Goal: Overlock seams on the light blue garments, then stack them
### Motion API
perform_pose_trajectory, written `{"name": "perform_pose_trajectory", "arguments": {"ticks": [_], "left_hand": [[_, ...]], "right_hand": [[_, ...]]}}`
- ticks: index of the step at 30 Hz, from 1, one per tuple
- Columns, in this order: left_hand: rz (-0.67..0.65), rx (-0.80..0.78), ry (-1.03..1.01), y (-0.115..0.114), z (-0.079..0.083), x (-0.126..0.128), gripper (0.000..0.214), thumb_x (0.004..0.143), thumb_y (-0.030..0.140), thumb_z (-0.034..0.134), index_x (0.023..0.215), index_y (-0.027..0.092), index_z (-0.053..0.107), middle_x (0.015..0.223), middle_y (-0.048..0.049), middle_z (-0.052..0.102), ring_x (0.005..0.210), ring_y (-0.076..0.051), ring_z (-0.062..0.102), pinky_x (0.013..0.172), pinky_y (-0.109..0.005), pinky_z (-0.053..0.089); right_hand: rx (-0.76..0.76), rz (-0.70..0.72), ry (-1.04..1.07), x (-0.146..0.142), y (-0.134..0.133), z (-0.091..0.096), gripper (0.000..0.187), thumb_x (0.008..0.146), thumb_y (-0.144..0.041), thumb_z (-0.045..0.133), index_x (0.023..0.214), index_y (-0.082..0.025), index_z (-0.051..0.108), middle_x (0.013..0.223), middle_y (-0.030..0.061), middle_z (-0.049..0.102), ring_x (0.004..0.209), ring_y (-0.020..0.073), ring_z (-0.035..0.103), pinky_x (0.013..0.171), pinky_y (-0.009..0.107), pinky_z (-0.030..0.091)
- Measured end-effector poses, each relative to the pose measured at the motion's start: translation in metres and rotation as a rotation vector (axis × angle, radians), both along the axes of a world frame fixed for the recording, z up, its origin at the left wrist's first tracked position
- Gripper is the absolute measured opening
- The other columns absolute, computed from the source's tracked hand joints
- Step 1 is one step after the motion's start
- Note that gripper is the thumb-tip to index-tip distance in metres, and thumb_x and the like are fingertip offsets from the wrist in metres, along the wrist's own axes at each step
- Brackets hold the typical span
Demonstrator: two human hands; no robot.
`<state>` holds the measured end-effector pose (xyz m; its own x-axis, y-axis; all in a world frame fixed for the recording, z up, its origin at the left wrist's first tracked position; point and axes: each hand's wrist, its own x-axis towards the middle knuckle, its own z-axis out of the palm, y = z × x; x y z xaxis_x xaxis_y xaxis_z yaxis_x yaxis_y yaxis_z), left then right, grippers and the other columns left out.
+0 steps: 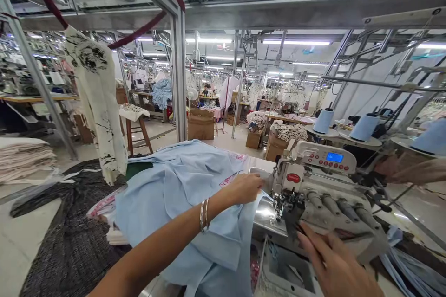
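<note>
My left hand (244, 188) is closed with its fingertips curled down at the edge of a light blue cloth (195, 195), just left of the needle area of an overlock sewing machine (292, 178). The cloth spreads in loose folds over the table and hangs over its front edge. Low in front of the machine, my right hand (337, 260) is closed with thumb and fingers pressed together. Something dark and thin seems to lie in its fingers, too blurred to name. The presser foot (278, 206) stands between the two hands.
Dark textured fabric (69, 236) lies on the left. A white printed cloth piece (94, 97) hangs from a red strap beside a metal post (179, 79). Blue thread cones (364, 127) stand behind the machine. Blue fabric strips (411, 269) lie at lower right.
</note>
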<state>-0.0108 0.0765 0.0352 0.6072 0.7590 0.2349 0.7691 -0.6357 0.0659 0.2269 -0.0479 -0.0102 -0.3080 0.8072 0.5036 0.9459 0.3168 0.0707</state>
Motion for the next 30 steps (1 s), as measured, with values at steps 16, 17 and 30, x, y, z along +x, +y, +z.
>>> {"name": "perform_pose_trajectory", "arguments": {"ticks": [16, 17, 30], "left_hand": [[-0.092, 0.167, -0.020, -0.037, 0.011, 0.005, 0.008, 0.085, 0.016, 0.051, 0.083, 0.018, 0.058, 0.084, -0.0047, 0.067, 0.084, -0.022, 0.063, 0.075, -0.034, 0.041], [-0.092, 0.170, -0.033, -0.038, 0.013, 0.003, 0.008, 0.085, 0.016, 0.050, 0.084, 0.018, 0.058, 0.086, -0.0049, 0.066, 0.083, -0.021, 0.062, 0.074, -0.033, 0.041], [-0.087, 0.002, -0.454, 0.000, 0.059, 0.006, 0.009, 0.089, 0.024, 0.053, 0.089, 0.019, 0.060, 0.073, 0.0026, 0.062, 0.069, -0.012, 0.057, 0.066, -0.021, 0.040]], "right_hand": [[-0.075, -0.268, -0.199, -0.090, 0.040, 0.045, 0.021, 0.094, -0.019, 0.042, 0.091, -0.018, 0.062, 0.091, 0.0060, 0.063, 0.066, 0.0200, 0.068, 0.047, 0.026, 0.042], [-0.073, -0.270, -0.186, -0.086, 0.038, 0.045, 0.021, 0.095, -0.021, 0.041, 0.091, -0.019, 0.062, 0.093, 0.0052, 0.064, 0.065, 0.0197, 0.068, 0.047, 0.027, 0.042], [-0.555, 0.082, 1.242, -0.107, -0.030, -0.089, 0.053, 0.069, -0.069, 0.062, 0.061, -0.016, 0.062, 0.053, -0.0018, 0.053, 0.052, 0.0139, 0.051, 0.051, 0.023, 0.040]]}}
